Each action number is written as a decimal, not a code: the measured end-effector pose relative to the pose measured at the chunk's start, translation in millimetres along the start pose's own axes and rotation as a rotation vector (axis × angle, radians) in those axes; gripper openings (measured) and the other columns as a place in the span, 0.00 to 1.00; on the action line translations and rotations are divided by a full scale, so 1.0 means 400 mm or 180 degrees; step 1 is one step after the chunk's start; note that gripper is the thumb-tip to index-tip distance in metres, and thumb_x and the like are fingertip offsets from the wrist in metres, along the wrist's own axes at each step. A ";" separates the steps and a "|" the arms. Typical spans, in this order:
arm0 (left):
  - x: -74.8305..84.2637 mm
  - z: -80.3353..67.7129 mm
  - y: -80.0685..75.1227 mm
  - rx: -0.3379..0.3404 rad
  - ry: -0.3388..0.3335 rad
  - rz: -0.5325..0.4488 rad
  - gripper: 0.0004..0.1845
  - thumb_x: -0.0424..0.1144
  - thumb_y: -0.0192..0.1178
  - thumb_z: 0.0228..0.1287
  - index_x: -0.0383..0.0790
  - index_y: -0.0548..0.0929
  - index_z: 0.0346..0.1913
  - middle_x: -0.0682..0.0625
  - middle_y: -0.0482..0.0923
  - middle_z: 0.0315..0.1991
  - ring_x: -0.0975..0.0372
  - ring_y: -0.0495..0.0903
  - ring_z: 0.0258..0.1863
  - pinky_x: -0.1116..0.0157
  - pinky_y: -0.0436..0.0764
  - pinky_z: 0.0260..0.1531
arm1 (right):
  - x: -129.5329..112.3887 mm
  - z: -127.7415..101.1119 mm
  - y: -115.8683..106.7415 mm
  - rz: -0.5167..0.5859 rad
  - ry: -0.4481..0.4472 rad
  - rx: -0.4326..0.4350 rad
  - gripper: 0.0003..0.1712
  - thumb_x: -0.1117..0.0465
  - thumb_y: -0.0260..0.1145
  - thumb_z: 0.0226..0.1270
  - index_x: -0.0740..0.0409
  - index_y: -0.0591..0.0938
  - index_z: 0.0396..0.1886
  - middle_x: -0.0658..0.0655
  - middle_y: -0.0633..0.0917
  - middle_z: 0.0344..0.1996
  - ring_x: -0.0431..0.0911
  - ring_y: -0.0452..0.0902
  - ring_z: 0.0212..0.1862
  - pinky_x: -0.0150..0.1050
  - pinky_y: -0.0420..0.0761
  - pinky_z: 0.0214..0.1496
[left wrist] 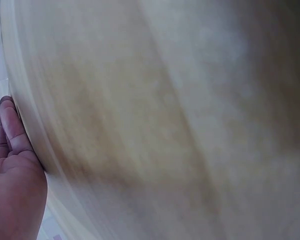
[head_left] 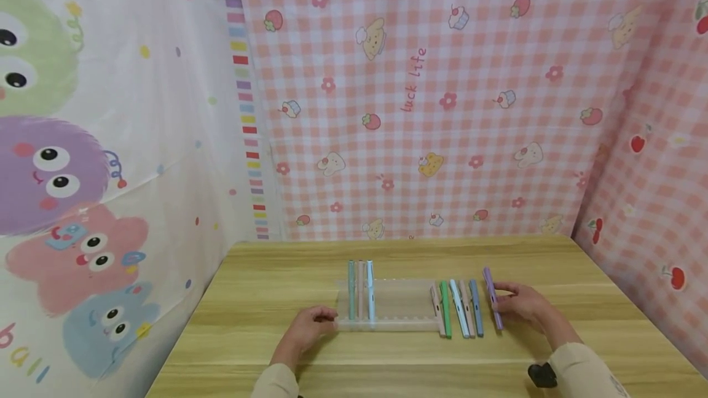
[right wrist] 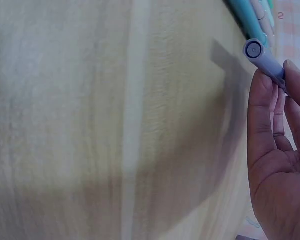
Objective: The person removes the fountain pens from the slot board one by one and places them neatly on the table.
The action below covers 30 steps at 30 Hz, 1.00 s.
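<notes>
A clear plastic pen rack [head_left: 401, 306] lies on the wooden table [head_left: 276, 349], with three pastel pens [head_left: 361, 296] standing in its left slots. Several more pens [head_left: 459, 309] lie side by side just right of the rack. My right hand [head_left: 522, 306] pinches a purple pen [head_left: 493, 300] at the right end of that row; in the right wrist view the fingers [right wrist: 267, 115] hold its round end [right wrist: 260, 56]. My left hand [head_left: 311, 324] rests by the rack's front left corner, fingers loosely curled; only its thumb side [left wrist: 12, 165] shows in the left wrist view.
Cartoon-print fabric walls enclose the table: pink gingham [head_left: 442, 109] behind and on the right, a white monster print [head_left: 83, 171] on the left. A small black object [head_left: 541, 374] sits near my right sleeve. Bare wood stretches in front of the rack.
</notes>
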<state>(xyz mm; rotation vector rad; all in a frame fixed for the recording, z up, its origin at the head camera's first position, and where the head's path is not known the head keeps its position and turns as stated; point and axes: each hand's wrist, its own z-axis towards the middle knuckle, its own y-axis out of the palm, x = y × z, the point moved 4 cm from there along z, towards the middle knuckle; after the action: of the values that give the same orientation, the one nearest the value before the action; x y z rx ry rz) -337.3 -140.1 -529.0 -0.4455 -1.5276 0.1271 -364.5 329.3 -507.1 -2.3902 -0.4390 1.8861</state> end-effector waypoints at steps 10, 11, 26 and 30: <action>-0.001 0.007 0.001 0.0012 0.0038 0.0001 0.10 0.27 0.65 0.62 0.26 0.82 0.45 0.46 0.82 0.40 0.60 0.77 0.39 0.63 0.78 0.41 | 0.023 -0.003 0.000 0.0046 0.0138 0.0007 0.40 0.74 0.64 0.65 0.78 0.54 0.71 0.60 0.82 0.44 0.46 0.82 0.39 0.44 0.83 0.43; 0.001 0.006 0.001 0.0009 0.0046 0.0001 0.10 0.27 0.65 0.62 0.26 0.82 0.45 0.46 0.82 0.40 0.60 0.77 0.39 0.62 0.78 0.41 | 0.024 -0.003 0.001 0.0048 0.0138 0.0003 0.40 0.74 0.64 0.65 0.78 0.54 0.71 0.59 0.83 0.44 0.46 0.82 0.38 0.44 0.83 0.43; 0.001 0.002 0.001 -0.0010 0.0024 0.0016 0.10 0.27 0.66 0.62 0.27 0.82 0.45 0.46 0.82 0.40 0.60 0.77 0.39 0.63 0.78 0.41 | 0.023 0.002 0.025 -0.0481 0.0055 0.0152 0.36 0.74 0.65 0.62 0.83 0.60 0.66 0.64 0.82 0.38 0.49 0.82 0.35 0.45 0.84 0.40; 0.002 -0.002 0.002 0.0014 0.0029 -0.0030 0.10 0.26 0.66 0.60 0.25 0.82 0.44 0.46 0.82 0.39 0.61 0.76 0.38 0.64 0.78 0.41 | 0.023 -0.001 0.028 -0.0623 0.0084 0.0183 0.35 0.72 0.65 0.63 0.83 0.62 0.66 0.60 0.83 0.35 0.47 0.81 0.35 0.43 0.84 0.38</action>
<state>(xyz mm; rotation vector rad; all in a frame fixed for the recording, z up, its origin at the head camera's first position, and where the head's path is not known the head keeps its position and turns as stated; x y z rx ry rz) -336.6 -139.3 -528.4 -0.4350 -1.5201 0.1208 -360.3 321.2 -518.4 -2.2417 -0.5848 1.7573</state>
